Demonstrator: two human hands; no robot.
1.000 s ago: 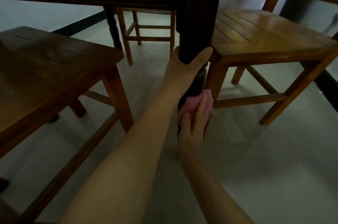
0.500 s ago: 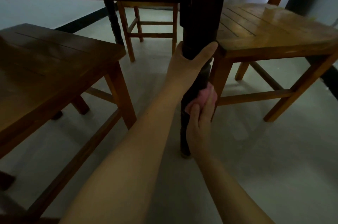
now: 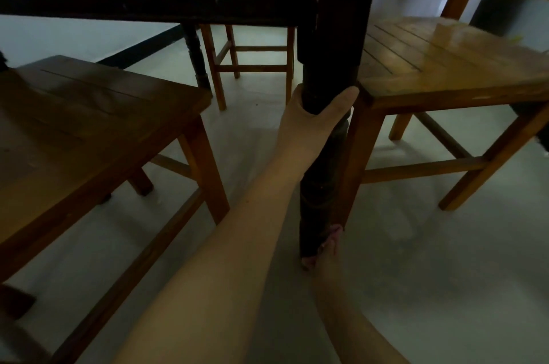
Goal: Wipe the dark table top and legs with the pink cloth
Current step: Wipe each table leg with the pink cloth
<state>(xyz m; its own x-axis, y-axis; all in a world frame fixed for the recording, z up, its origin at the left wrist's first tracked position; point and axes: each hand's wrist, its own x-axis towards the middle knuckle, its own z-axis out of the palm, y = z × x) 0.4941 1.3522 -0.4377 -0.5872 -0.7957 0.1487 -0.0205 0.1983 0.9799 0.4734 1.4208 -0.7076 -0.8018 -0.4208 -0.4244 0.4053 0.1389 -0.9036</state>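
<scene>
Both hands grip the table leg [image 3: 323, 179]: left hand [image 3: 309, 123] high, right hand [image 3: 325, 253] pressing pink cloth [image 3: 335, 232] low.

Left hand [image 3: 312, 123] gripping high, right hand [image 3: 325, 256] pressing low, both arms outstretched.

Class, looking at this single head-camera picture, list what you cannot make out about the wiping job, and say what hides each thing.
- Table top: cut off by the upper edge of the head view; only the dark rail shows.
- Pink cloth: mostly hidden behind the right hand and the table leg.
- Left hand fingers: wrapped behind the leg.
- Leg's foot: covered by the right hand and cloth, dim.
</scene>
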